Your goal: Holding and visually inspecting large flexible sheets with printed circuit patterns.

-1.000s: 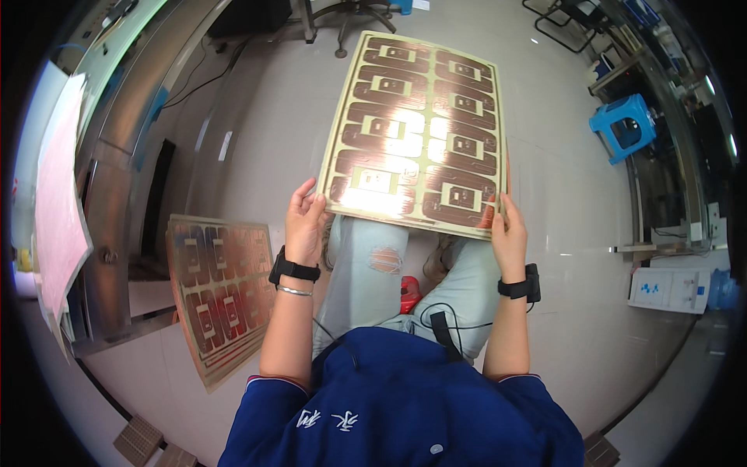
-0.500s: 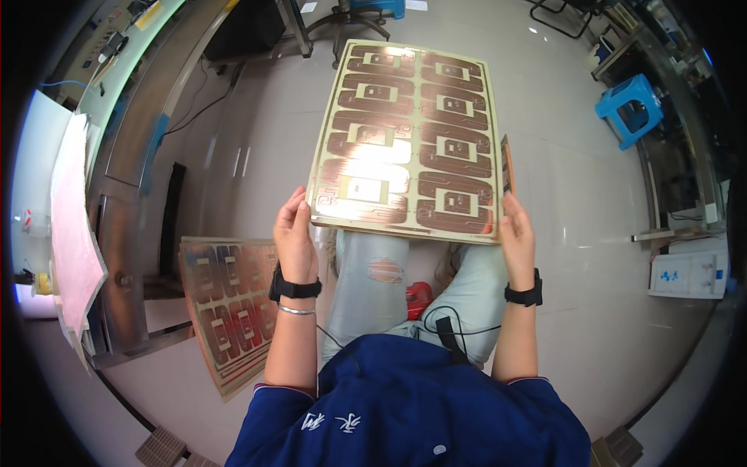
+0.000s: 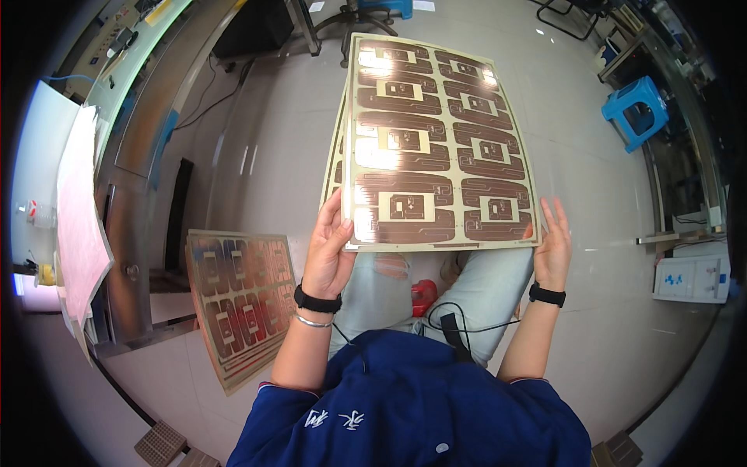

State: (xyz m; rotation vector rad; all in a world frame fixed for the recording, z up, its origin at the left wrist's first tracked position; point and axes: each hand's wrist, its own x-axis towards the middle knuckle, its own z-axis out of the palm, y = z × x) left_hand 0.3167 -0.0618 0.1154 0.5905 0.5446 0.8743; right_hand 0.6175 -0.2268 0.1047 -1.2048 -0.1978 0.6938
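Note:
A large flat circuit board panel point(image 3: 451, 144), cream with rows of shiny brown copper patterns, is tilted above my lap. My left hand point(image 3: 328, 253) grips its lower left corner, thumb over the front edge. Behind it, another panel point(image 3: 336, 159) sticks out along the left side, also by my left hand. My right hand point(image 3: 553, 247) is at the lower right corner with fingers stretched out and apart, close against the edge; whether it touches is unclear. A stack of similar panels point(image 3: 243, 311) leans to the left of my legs.
A metal-framed workbench point(image 3: 144, 140) runs along the left, with a pink sheet point(image 3: 82, 226) at its edge. A blue stool point(image 3: 636, 114) stands at the right, near a white box point(image 3: 690, 279). Something red point(image 3: 424, 298) lies between my legs. A wheeled chair base point(image 3: 348, 23) is ahead.
The front panel has shifted right and separated from the one behind, which now shows at its left. Both hands moved right; the right fingers spread away from the edge.

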